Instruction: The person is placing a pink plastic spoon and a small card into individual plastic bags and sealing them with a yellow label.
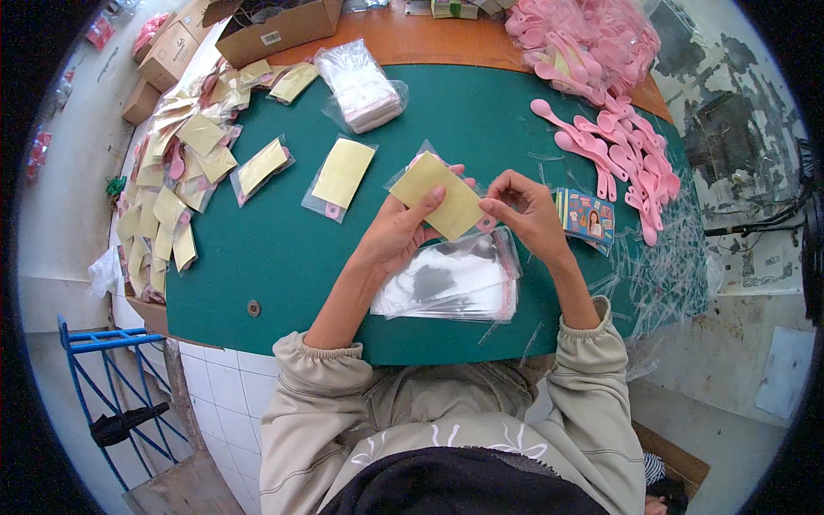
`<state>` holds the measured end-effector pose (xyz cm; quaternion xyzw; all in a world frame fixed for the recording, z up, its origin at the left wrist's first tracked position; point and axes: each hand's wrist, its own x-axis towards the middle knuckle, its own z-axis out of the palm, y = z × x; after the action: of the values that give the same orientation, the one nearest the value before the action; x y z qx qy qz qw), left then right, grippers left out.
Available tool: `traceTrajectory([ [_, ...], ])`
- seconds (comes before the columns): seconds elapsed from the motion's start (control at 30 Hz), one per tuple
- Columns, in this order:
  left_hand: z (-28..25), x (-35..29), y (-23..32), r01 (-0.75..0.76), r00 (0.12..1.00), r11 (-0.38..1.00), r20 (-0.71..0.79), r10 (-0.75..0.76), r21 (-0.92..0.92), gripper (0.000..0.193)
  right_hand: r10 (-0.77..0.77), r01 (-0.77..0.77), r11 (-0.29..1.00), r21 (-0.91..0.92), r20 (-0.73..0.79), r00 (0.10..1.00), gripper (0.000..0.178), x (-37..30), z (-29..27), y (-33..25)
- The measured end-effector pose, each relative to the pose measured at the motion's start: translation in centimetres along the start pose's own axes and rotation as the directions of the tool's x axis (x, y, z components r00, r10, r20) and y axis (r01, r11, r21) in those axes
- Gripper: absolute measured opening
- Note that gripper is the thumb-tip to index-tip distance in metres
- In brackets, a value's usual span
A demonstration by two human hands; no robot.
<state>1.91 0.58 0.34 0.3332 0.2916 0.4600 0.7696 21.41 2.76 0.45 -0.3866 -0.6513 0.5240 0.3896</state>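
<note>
My left hand (397, 230) holds a clear plastic packet (440, 199) with a yellow card in it, thumb on top and fingers beneath. Pink shows at the packet's ends. At its right edge, the thumb and forefinger of my right hand (530, 215) are pinched together on the plastic. Just below both hands lies a stack of flat clear bags (446, 287). A small pile of printed blue cards (589, 216) sits by my right wrist. Two similar yellow-card packets, one nearer (343, 172) and one farther left (261, 166), lie left of my hands.
Loose pink spoons (622, 154) spread at the right, below a bagged heap of more spoons (592, 43). Clear plastic strips (657, 275) litter the table's right edge. Many packets (172, 184) pile along the left edge. A thick bundle of clear bags (360, 90) and a cardboard box (279, 34) stand farther back.
</note>
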Motion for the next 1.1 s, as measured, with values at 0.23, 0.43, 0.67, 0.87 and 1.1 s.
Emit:
traceTrajectory([
  [0.23, 0.4, -0.1, -0.1, -0.012, 1.000, 1.000, 0.002, 0.012, 0.000, 0.043, -0.004, 0.001, 0.995, -0.097, -0.033, 0.999, 0.019, 0.1, 0.0, 0.1],
  [0.43, 0.2, 0.0, -0.6, -0.019, 1.000, 0.993, 0.014, 0.018, 0.114, 0.047, 0.127, -0.127, 0.992, -0.002, 0.025, 0.992, 0.014, 0.2, 0.0, 0.0],
  [0.67, -1.6, 0.0, -0.2, -0.153, 0.986, 0.660, 0.074, 0.147, 0.735, 0.056, 0.225, -0.277, 0.910, 0.309, 0.195, 0.955, 0.011, 0.0, -1.0, 0.4],
  [0.87, -2.8, -1.9, 4.0, -0.076, 0.989, 0.826, -0.065, 0.135, 0.558, 0.052, 0.071, -0.077, 0.996, -0.052, -0.098, 0.993, 0.013, 0.7, -6.1, -1.8],
  [1.1, -3.7, -0.1, 2.9, -0.264, 0.890, 0.874, -0.247, 0.384, 0.409, 0.027, -0.160, -0.560, 0.089, -0.823, -0.567, 0.808, 0.023, -0.5, -18.5, 3.2],
])
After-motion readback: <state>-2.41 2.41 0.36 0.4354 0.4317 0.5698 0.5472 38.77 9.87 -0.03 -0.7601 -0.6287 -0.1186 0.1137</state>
